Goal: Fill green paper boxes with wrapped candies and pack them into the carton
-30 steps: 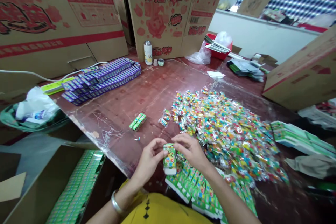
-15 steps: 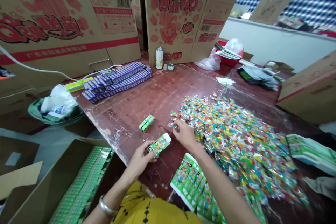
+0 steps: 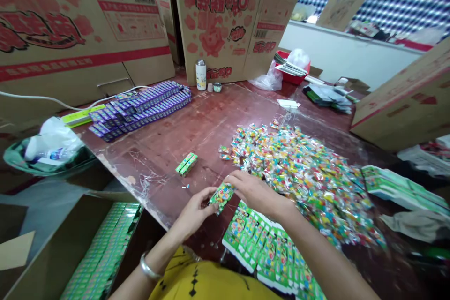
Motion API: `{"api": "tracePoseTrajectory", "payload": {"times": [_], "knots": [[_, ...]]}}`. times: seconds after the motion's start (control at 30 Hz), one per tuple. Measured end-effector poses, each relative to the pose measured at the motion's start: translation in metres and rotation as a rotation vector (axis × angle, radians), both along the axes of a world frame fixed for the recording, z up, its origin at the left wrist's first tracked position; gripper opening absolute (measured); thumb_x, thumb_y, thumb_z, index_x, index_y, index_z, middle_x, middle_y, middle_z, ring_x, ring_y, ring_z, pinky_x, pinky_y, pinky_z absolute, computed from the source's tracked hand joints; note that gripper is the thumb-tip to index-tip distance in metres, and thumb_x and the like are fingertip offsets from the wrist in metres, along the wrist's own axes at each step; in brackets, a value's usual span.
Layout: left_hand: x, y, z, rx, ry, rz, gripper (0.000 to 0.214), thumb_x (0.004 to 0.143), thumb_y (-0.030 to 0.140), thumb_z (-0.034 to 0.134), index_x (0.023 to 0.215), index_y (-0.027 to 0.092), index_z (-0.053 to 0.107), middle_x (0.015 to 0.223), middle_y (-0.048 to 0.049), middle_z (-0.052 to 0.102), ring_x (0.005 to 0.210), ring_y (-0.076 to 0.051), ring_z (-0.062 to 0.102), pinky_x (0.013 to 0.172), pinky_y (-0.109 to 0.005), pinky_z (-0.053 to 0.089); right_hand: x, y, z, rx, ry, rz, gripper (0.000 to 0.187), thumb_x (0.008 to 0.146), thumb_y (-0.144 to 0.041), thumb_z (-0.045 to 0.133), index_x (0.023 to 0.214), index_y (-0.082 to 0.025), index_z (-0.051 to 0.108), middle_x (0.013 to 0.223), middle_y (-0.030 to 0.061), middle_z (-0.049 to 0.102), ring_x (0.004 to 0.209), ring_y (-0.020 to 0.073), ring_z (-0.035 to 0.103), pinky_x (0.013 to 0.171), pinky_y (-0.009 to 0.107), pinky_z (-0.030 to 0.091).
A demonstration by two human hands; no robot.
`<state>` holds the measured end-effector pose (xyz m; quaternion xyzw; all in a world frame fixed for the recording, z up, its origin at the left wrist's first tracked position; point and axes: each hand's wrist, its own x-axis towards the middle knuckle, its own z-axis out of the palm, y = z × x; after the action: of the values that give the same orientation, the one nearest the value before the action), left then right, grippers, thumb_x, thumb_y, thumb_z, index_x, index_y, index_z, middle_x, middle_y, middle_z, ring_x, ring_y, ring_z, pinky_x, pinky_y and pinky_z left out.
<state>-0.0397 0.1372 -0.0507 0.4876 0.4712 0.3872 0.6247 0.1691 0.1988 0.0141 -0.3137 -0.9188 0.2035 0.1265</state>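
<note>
My left hand (image 3: 197, 206) grips a small green printed carton (image 3: 221, 195) at its lower end, above the near edge of the red-brown table (image 3: 211, 126). My right hand (image 3: 251, 187) is closed over the carton's upper end, fingers pinched at its opening; whether a sweet is in them I cannot make out. Just right of the hands spreads a big heap of colourful wrapped sweets (image 3: 302, 173). Flat green cartons (image 3: 267, 248) lie fanned out under my right forearm. Two filled green boxes (image 3: 186, 163) rest on the table beyond my left hand.
Rows of purple boxes (image 3: 140, 108) lie at the table's far left. A cardboard box of packed green boxes (image 3: 101, 253) stands on the floor below left. Large printed cardboard boxes (image 3: 225, 14) line the back. A flask (image 3: 200, 75), a red basket (image 3: 293, 68) and more green flats (image 3: 401, 187) lie around.
My right hand came back from the sweet heap to the carton's top. The carton, held out to the left half a second ago, is between both hands again.
</note>
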Motion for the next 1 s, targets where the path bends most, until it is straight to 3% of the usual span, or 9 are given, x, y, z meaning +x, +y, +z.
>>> {"api": "tracePoseTrajectory", "payload": {"times": [0.13,0.3,0.43,0.5,0.57,0.67,0.83,0.9,1.0], "knots": [[0.004,0.000,0.002,0.058,0.032,-0.040,0.044,0.079,0.020,0.061,0.123,0.021,0.060,0.118,-0.0070,0.066,0.110,-0.027,0.058,0.098,-0.039,0.043,0.001,-0.004,0.003,-0.159,0.179,-0.049,0.050,0.081,0.000,0.047,0.125,-0.024,0.050,0.122,0.0058,0.056,0.104,0.0178,0.059,0.088,0.029,0.048],[0.017,0.001,0.003,0.133,0.074,-0.066,0.040,0.080,0.020,0.062,0.120,0.020,0.063,0.116,-0.0077,0.066,0.111,-0.026,0.057,0.099,-0.038,0.042,0.005,-0.011,-0.001,-0.235,0.274,-0.095,0.046,0.082,-0.004,0.046,0.124,-0.023,0.051,0.115,0.0063,0.061,0.096,0.0183,0.064,0.082,0.030,0.050],[0.029,0.001,0.006,0.090,-0.056,0.067,0.062,0.079,0.019,0.064,0.137,0.023,0.043,0.105,-0.0060,0.065,0.089,-0.020,0.062,0.078,-0.030,0.050,0.013,-0.019,-0.006,-0.124,0.490,-0.416,0.023,0.091,-0.013,0.045,0.106,-0.022,0.059,0.104,0.0068,0.064,0.094,0.0207,0.063,0.082,0.034,0.050],[0.033,0.001,0.010,0.101,-0.108,0.122,0.064,0.080,0.019,0.065,0.138,0.025,0.039,0.105,-0.0049,0.064,0.087,-0.018,0.062,0.075,-0.028,0.051,0.015,-0.026,-0.013,-0.079,0.560,-0.514,0.016,0.091,-0.020,0.051,0.102,-0.023,0.063,0.109,0.0082,0.062,0.102,0.0239,0.060,0.086,0.037,0.050],[0.037,0.001,0.013,0.105,-0.150,0.116,0.059,0.080,0.019,0.065,0.134,0.025,0.042,0.107,-0.0049,0.063,0.089,-0.018,0.061,0.077,-0.028,0.051,0.013,-0.036,-0.025,-0.135,0.602,-0.513,0.021,0.088,-0.024,0.059,0.109,-0.024,0.063,0.116,0.0086,0.060,0.105,0.0249,0.059,0.085,0.037,0.051],[0.040,0.001,0.015,0.081,-0.182,0.058,0.048,0.080,0.017,0.065,0.124,0.023,0.048,0.104,-0.0043,0.063,0.088,-0.017,0.061,0.075,-0.026,0.051,0.006,-0.049,-0.042,-0.263,0.717,-0.542,0.027,0.089,-0.025,0.060,0.115,-0.023,0.058,0.107,0.0067,0.062,0.090,0.0202,0.064,0.078,0.032,0.054],[0.047,-0.001,0.012,0.071,-0.180,-0.048,0.039,0.077,0.014,0.067,0.112,0.021,0.051,0.104,-0.0037,0.062,0.090,-0.017,0.061,0.078,-0.027,0.049,0.002,-0.052,-0.049,-0.190,0.726,-0.537,0.005,0.090,-0.022,0.056,0.089,-0.021,0.061,0.086,0.0026,0.061,0.075,0.0159,0.061,0.068,0.026,0.050],[0.049,-0.002,0.012,0.079,-0.173,-0.056,0.038,0.077,0.014,0.067,0.110,0.020,0.052,0.105,-0.0039,0.061,0.092,-0.017,0.060,0.080,-0.027,0.048,0.003,-0.049,-0.049,-0.174,0.742,-0.546,0.011,0.089,-0.023,0.057,0.079,-0.020,0.060,0.091,0.0045,0.061,0.081,0.0173,0.061,0.069,0.027,0.049],[0.050,-0.002,0.012,0.095,-0.185,-0.012,0.038,0.077,0.014,0.067,0.109,0.021,0.049,0.104,-0.0028,0.060,0.090,-0.016,0.060,0.078,-0.026,0.048,0.001,-0.046,-0.052,-0.284,0.874,-0.599,0.014,0.088,-0.026,0.060,0.076,-0.019,0.059,0.101,0.0073,0.062,0.088,0.0196,0.062,0.072,0.029,0.050]]}}
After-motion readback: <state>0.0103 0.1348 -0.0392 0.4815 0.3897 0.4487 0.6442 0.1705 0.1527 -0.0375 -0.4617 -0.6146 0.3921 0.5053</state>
